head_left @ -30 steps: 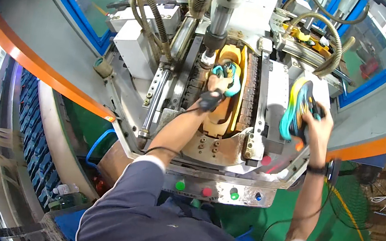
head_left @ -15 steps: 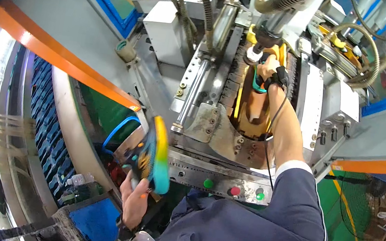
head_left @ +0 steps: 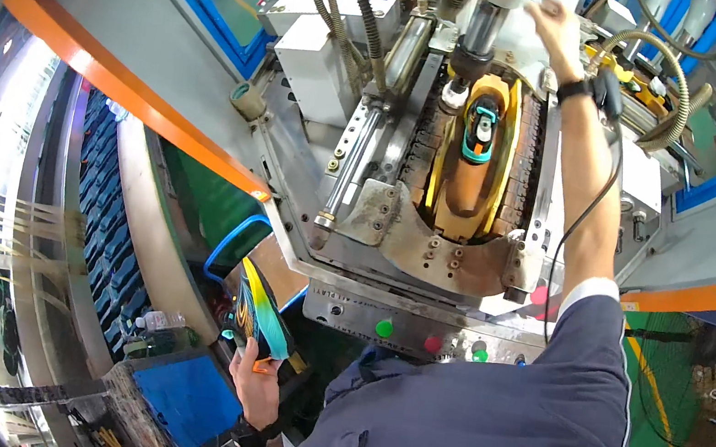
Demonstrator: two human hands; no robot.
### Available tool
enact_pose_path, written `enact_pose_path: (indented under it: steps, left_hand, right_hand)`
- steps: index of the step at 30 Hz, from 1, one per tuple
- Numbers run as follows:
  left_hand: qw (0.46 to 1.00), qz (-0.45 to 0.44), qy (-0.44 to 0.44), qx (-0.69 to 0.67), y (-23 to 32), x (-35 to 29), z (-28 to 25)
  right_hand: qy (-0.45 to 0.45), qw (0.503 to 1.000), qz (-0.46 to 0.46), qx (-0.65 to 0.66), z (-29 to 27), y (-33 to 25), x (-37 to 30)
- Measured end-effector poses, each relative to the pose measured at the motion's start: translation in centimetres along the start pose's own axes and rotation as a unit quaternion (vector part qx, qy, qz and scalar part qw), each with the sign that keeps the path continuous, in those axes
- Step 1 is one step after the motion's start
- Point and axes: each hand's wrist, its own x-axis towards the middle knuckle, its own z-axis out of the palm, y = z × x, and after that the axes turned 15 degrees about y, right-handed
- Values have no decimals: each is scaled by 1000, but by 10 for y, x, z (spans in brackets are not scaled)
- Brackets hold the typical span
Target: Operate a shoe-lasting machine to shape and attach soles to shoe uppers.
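Low at the machine's front left, below the panel with the green button (head_left: 383,327) and red button (head_left: 432,344), the left hand (head_left: 253,384) is closed around a multicoloured shoe (head_left: 260,311) — teal, yellow, black. Fingers wrap its lower end, and the shoe stands tilted up and left, clear of the machine. Just under it sits a blue bin (head_left: 185,401).

Right hand (head_left: 556,24) is up at the top of the shoe press, arm stretched along the machine's right side. Fingers look loosely spread against the white housing (head_left: 529,9) of the press head; can't tell whether they grip anything. Black wristband (head_left: 574,89) on the wrist, a thin black cable (head_left: 589,212) running down the forearm.

Centre of the press: a yellow-tan shoe last (head_left: 471,162) lies in the bed between two dark ribbed side blocks (head_left: 525,156), with a teal-and-black piece (head_left: 481,129) on top near the ram (head_left: 466,55). Grey curved metal band (head_left: 428,251) wraps the near end.
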Motion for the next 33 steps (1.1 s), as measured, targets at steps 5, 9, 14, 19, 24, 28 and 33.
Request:
enact_pose_path:
  steps: [5, 9, 14, 19, 24, 28, 33]
  left_hand:
    - [1000, 11, -9, -2, -6, -6, 19]
    - [1000, 12, -12, 22, -11, -6, 9]
    - [999, 26, 10, 18, -6, -22, 14]
    - [999, 29, 6, 14, -10, -14, 17]
    - [998, 58, -31, 25, -11, -33, 22]
    - [997, 69, 16, 6, -29, -51, 8]
    - [990, 70, 117, -18, -61, -82, -33]
  right_hand:
    - [30, 982, -47, 180, 27, -50, 56]
    - [67, 991, -72, 92, 34, -50, 73]
    - [48, 996, -74, 10, 50, -24, 65]
    - [54, 994, -97, -20, 31, -29, 74]
    - [74, 971, -215, -77, -4, -22, 46]
    - [-40, 979, 52, 193, -79, -121, -192]
    - [-350, 921, -107, 136, -94, -117, -452]
